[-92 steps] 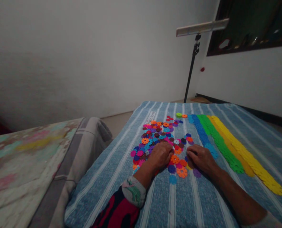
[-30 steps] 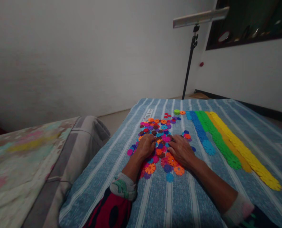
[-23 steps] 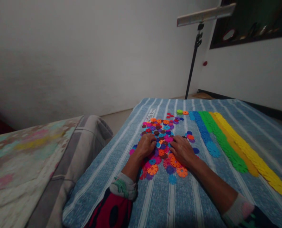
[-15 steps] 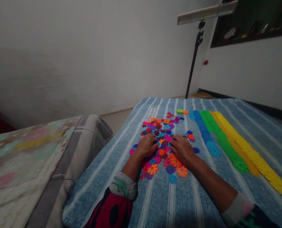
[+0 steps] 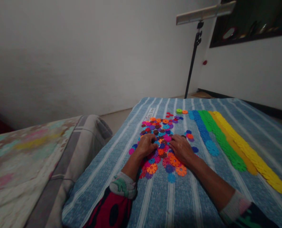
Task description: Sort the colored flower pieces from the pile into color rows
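Observation:
A pile of notched, flower-shaped plastic discs [image 5: 162,152] in pink, orange, purple, blue, red and brown lies on the striped blue cloth. My left hand [image 5: 145,145] is over the pile's left side, its fingers curled and its thumb beside a light-blue disc [image 5: 157,143]. Whatever its fingers hold is hidden. From the right, my right hand [image 5: 181,147] reaches into the pile, fingers bent and close together. Their tips are by a bright pink disc [image 5: 167,138]; I cannot make out what is between them.
Overlapping rows of blue [image 5: 201,126], green [image 5: 223,144], amber [image 5: 236,147] and yellow discs [image 5: 255,155] lie to the right. A few loose discs [image 5: 189,136] sit beside my right hand. A cloth-covered surface [image 5: 31,164] stands left; a black stand [image 5: 190,69] rises behind.
The view has shifted very slightly. Both hands stay over the pile with barely any movement, and the rows of discs look the same.

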Tool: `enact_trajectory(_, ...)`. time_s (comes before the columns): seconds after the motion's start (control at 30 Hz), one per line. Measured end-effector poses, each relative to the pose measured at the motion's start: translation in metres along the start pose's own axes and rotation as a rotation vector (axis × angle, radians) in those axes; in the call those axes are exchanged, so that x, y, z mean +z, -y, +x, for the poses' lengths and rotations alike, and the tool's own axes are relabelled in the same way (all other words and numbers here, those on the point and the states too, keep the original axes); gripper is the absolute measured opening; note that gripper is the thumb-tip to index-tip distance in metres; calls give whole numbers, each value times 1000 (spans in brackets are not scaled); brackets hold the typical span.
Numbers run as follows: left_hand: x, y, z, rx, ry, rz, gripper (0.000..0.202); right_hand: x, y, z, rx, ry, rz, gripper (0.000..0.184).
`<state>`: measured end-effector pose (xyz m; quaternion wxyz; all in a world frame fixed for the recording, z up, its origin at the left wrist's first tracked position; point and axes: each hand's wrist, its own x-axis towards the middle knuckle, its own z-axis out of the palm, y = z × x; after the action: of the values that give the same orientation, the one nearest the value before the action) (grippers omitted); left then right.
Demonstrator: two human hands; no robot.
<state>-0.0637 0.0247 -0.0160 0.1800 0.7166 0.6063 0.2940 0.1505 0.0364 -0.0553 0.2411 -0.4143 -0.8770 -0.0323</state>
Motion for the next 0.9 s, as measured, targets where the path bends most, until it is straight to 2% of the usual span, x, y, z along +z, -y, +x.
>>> enact_trajectory(0.2, 1, 0, 0, 33, 3, -93, 12, 9, -6, -1, -13, -147, 82, 22)
enact_trajectory(0.33, 3, -2, -1, 43, -14, -189, 15, 5, -5, 0, 36, -218, 198, 23)
enact_trajectory(0.47, 8, -4, -1, 40, -45, -316, 14, -4, 2, 3, 69, -209, 379, 28)
enact_trajectory(0.6, 12, -14, -5, -5, -6, -477, 19, -9, 8, 4, 83, -194, 501, 28)
enact_trajectory(0.77, 12, -31, -10, 5, 47, -592, 19, -8, 10, 3, 107, -212, 457, 27)
enact_trajectory(0.9, 15, -35, -11, -49, 75, -696, 24, -9, 11, 3, 114, -213, 423, 29)
